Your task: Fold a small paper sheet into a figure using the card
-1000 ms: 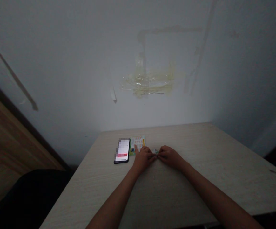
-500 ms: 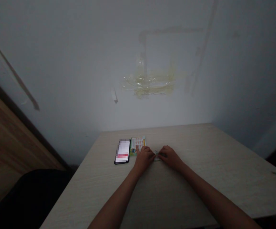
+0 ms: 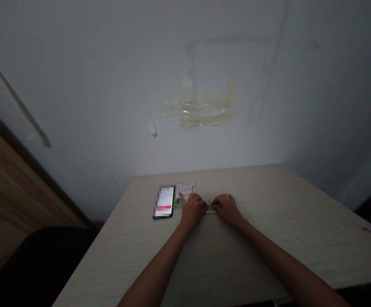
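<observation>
Between my two hands lies a small pale flat piece [image 3: 210,210], low on the table; its kind is too small and dim to make out. My left hand [image 3: 193,210] pinches its left side with bent fingers, the thumb side hidden. From the right, my right hand [image 3: 228,209] pinches the same piece, fingers curled toward the left hand. The fingertips of both hands are close together over it. Just behind my left hand is a colourful printed card or booklet [image 3: 185,187] with green at its left edge, partly covered by that hand.
A phone [image 3: 164,204] with a lit, blurred screen lies left of the printed card. The pale wooden table [image 3: 134,238] meets a grey wall [image 3: 108,85] bearing yellowed tape [image 3: 201,113]. A dark shape [image 3: 41,264] and wooden boards [image 3: 2,170] stand at the left.
The view has shifted very slightly. My hands stay at the small pale piece, with only slight finger movement.
</observation>
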`<state>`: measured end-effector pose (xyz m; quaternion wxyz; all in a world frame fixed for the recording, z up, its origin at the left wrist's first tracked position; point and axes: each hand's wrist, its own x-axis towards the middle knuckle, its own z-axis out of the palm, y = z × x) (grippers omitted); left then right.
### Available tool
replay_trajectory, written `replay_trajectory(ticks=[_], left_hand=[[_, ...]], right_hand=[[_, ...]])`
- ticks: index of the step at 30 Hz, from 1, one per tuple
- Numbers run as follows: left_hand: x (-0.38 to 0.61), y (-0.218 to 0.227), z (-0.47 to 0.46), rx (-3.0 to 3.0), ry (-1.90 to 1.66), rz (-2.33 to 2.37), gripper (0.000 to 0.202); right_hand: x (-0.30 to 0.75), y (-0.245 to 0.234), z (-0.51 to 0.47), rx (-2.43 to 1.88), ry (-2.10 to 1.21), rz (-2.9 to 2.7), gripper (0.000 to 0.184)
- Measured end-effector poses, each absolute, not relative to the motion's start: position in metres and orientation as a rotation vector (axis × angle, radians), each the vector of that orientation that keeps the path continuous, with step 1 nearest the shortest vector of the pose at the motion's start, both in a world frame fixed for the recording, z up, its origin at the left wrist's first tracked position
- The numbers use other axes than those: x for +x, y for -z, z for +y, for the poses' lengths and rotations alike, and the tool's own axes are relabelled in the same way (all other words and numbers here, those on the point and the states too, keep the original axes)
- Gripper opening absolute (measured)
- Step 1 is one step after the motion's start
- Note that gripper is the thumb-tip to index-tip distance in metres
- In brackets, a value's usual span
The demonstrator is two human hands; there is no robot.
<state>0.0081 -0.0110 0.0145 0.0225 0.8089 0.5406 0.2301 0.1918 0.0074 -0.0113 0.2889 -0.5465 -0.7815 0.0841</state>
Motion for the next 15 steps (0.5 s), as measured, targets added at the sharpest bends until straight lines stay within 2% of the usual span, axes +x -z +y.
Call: replay_trajectory(ticks=[15], left_hand=[[0.012,-0.012,-0.011,2.377,-0.755,1.805,0.01]], right_hand=[[0.19,0.022,0.015,-1.465,-0.177,-2.111,0.004]])
